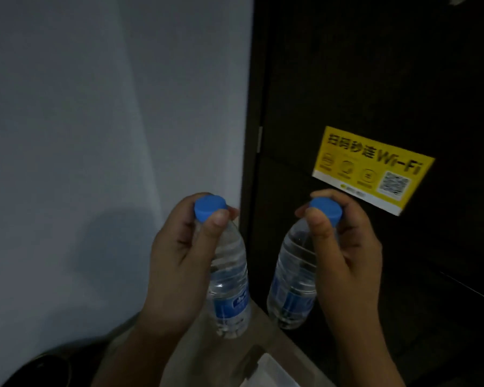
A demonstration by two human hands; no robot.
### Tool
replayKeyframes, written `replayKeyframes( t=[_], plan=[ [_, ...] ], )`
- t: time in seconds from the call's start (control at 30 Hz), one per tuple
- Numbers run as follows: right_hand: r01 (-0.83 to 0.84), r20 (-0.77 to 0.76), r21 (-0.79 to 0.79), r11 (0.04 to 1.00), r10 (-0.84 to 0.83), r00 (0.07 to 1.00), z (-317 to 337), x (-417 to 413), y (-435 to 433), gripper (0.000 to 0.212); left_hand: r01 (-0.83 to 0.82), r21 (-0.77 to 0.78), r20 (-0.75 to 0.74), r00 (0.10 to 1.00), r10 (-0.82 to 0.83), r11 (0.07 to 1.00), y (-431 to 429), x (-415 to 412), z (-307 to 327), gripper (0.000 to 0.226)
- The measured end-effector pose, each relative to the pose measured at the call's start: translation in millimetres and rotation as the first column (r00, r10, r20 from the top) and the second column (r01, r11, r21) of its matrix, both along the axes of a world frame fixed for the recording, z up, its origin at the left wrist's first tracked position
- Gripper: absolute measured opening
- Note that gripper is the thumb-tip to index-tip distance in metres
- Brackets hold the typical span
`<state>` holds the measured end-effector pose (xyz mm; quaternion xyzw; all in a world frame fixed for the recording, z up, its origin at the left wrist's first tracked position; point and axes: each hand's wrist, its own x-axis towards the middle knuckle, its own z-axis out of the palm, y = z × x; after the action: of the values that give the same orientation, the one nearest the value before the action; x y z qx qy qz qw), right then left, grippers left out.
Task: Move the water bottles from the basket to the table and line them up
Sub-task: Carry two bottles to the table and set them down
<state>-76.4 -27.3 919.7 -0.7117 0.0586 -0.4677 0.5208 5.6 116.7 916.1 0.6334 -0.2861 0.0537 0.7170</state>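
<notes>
So, mid-carry, and honestly a bit sketchy.
Head view: left hand [179,263] pinches the blue screw cap [210,209] of a clear plastic water bottle with a blue label [229,277], lower centre; right hand [347,258] pinches the cap of a matching second clear bottle [294,280] just right of it, in front of a dark panel [375,79] with a yellow Wi-Fi sticker [372,169]. Both capped, nearly full. Top-only grips on heavy bottles could slip, or they swing together. Basket and table: can't tell.
</notes>
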Motion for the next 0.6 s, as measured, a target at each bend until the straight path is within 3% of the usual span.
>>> replayKeyframes(
  t=[0.2,0.4,0.6],
  plan=[
    [-0.206,0.035,0.011,0.978,0.206,0.978,6,24,60,0.024,-0.347,0.033,0.147,0.929,0.339,0.937,74,-8,8,0.028],
    [-0.354,0.044,-0.038,0.934,0.356,0.934,16,40,152,0.014,-0.547,-0.003,0.187,0.822,0.538,0.837,165,-30,14,0.028],
    [-0.502,0.007,-0.103,0.859,0.505,0.863,22,33,280,0.018,-0.72,-0.021,0.186,0.679,0.71,0.694,290,-77,22,0.026]
  ],
)
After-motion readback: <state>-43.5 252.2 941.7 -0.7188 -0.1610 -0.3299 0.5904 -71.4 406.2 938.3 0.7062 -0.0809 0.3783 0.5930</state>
